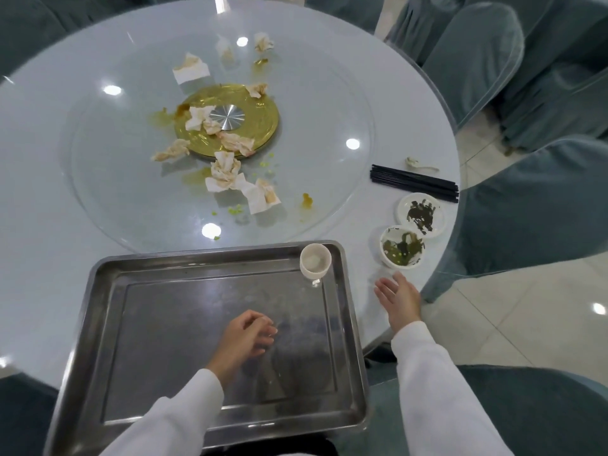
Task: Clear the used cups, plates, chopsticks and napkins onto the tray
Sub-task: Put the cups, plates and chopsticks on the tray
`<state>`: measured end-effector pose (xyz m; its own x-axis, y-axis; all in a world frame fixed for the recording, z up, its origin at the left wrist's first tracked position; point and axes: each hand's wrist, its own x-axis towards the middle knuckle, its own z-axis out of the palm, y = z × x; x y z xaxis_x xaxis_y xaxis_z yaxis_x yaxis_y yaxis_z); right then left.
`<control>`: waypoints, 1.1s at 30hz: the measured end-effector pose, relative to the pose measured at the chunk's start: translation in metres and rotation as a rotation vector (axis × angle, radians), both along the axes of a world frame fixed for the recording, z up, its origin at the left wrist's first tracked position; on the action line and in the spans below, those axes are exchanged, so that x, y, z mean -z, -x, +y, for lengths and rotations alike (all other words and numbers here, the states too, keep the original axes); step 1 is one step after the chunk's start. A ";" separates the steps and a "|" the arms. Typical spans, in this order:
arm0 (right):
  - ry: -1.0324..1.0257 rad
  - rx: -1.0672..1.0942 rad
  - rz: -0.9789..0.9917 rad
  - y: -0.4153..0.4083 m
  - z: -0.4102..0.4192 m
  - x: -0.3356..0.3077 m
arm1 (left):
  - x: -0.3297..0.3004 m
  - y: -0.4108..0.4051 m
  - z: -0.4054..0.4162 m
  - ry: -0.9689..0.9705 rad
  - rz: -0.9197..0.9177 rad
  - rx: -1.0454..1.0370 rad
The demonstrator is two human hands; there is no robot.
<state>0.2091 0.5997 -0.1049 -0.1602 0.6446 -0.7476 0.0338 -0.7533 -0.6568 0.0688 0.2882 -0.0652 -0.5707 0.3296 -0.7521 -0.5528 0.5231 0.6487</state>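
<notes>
— Stainless steel is what we are looking down on first: a rectangular metal tray [108,324] is sitting at the near edge of the round pale table [39,225]. Are we carrying anything yet?

— No. Our left hand [245,337] is hovering over the middle of the tray with its fingers loosely curled, holding nothing. Our right hand [398,299] is reaching out just past the tray's right rim, palm up and fingers spread, also gripping nothing.

— What is already sitting on the tray?

— One small white cup [315,260], standing upright in the tray's far right corner.

— And what are we seeing beyond it?

— Just right of the tray, beyond our right fingertips, a small white bowl with green leafy scraps [402,247] is waiting, and a small white plate with dark leafy scraps [422,214] is lying just behind that bowl, touching or nearly so. Farther from the tray on the same side, a bundle of black chopsticks [415,183] is lying flat, with a small white spoon [421,164] just beyond it.

— The napkins?

— Crumpled, stained white napkins [227,174] are lying scattered on the round glass turntable [329,110] on the far side of the tray, several around the gold disc [260,126] at its centre, among yellowish smears and green crumbs.

— Anything else?

— Chairs in grey-green fabric covers [526,209] are standing round the table.
</notes>
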 end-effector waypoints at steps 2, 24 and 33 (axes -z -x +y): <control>0.023 0.014 0.022 0.002 0.009 0.002 | 0.003 0.001 -0.001 0.018 0.004 0.018; -0.123 0.059 -0.102 -0.003 0.021 0.005 | 0.000 -0.011 -0.003 0.049 0.003 0.004; -0.196 -0.134 -0.113 -0.038 -0.021 -0.018 | 0.000 -0.025 0.005 0.004 -0.040 0.052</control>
<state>0.2468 0.5784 -0.0870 -0.1769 0.7574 -0.6286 0.2061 -0.5960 -0.7761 0.0941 0.2935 -0.0656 -0.5221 0.3546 -0.7757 -0.5505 0.5546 0.6240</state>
